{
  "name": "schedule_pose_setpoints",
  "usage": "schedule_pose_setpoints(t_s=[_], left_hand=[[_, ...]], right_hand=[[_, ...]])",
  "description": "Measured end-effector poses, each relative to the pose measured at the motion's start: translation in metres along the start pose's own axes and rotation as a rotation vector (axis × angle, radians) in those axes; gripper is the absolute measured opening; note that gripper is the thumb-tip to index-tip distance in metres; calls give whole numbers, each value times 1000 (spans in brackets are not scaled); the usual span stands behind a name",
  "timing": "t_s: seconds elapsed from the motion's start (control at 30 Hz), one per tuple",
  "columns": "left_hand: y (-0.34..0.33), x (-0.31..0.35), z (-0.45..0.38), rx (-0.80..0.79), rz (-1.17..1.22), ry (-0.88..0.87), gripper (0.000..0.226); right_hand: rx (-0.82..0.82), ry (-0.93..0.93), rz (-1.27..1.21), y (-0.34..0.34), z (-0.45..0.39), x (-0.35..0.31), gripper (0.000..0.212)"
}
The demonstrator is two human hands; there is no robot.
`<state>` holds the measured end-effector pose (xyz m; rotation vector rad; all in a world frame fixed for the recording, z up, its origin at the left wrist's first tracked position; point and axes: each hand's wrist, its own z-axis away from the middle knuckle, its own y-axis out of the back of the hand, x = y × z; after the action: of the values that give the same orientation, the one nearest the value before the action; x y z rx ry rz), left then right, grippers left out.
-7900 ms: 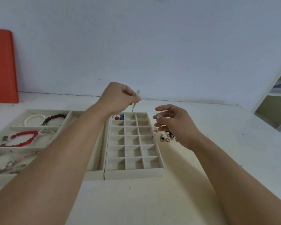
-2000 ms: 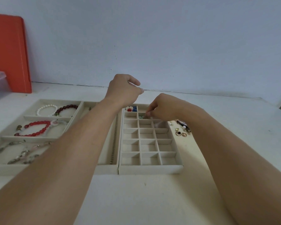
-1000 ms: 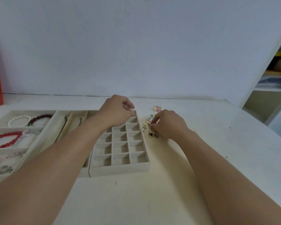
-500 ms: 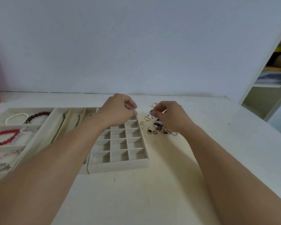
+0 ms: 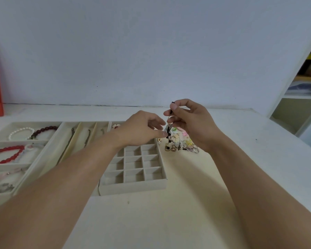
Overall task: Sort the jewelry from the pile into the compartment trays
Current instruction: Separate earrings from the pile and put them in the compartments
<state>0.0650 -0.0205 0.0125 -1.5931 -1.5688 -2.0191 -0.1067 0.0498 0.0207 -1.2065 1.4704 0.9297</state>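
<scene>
the wide tray at the left carries bead bracelets and thin chains in its long slots; touching its right side is the small-grid tray, with most of the cells in view bare. the left hand hovers over the far end of that grid, its fingers loosely extended, the tips reaching to the lower beads of a dangling earring; whether they pinch it or only steady it i cannot tell. the right hand holds the earring's top, thumb and forefinger pressed together on the thin wire just below a dark tip, the other fingers curled. the piece hangs above the pile of small jewelry lying on the worktop just right of the grid tray.

it looks very light and limp (a thin strand with dark beads), likely to swing and to snag on the hooks and rings below it. the wire seems easy to bend, so the top, where the right hand has it, is probably the best hold, with a light pinch only. the beads may be slick.
</scene>
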Motion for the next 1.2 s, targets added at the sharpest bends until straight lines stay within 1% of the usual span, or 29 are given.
schedule_pose_setpoints(t_s=[0.13,0.2,0.3,0.37,0.5,0.53,0.57,0.63,0.67,0.73,0.8,0.87,0.9,0.97,1.0,1.1,1.2], left_hand=[[-4,-1,-2,-28,-11,-61,17],[-5,-1,-4,-18,-22,-73,13],[-6,-2,-4,-1,-15,-58,14],[-6,-2,-4,18,-2,-50,16],[-4,0,-3,78,-20,-49,19],[-4,0,-3,87,-20,-45,20],[-4,-1,-4,102,-16,-40,21],[-3,-1,-5,137,-13,-28,20],[-2,-1,-5,146,-5,-27,19],[-2,0,-5,144,39,-17,17],[-3,1,-5,146,69,-9,17],[-3,2,-5,162,80,-15,17],[-3,3,-4,172,80,-12,17],[-3,3,-4,194,83,-2,17],[-2,2,-4,203,79,5,16],[-1,0,-5,226,50,34,14],[-1,-3,-6,252,33,64,12]], right_hand=[[-24,13,-40,-1,0,-1,5],[-14,12,-47,0,0,-1,6],[35,-7,-8,2,-2,0,6],[74,-63,35,4,-4,3,7],[63,-192,110,11,-5,8,14],[41,-214,147,12,-4,8,17],[4,-230,195,14,-4,9,25],[-106,-261,292,17,-4,10,42],[-172,-279,324,17,-2,10,45],[-287,-317,384,14,0,12,46],[-320,-326,519,10,1,17,38],[-289,-294,641,6,1,23,19],[-267,-275,655,5,0,25,10],[-221,-262,617,6,0,25,5],[-208,-260,584,8,0,24,5],[-178,-256,515,13,-1,18,14],[-149,-259,493,15,-2,14,28]])
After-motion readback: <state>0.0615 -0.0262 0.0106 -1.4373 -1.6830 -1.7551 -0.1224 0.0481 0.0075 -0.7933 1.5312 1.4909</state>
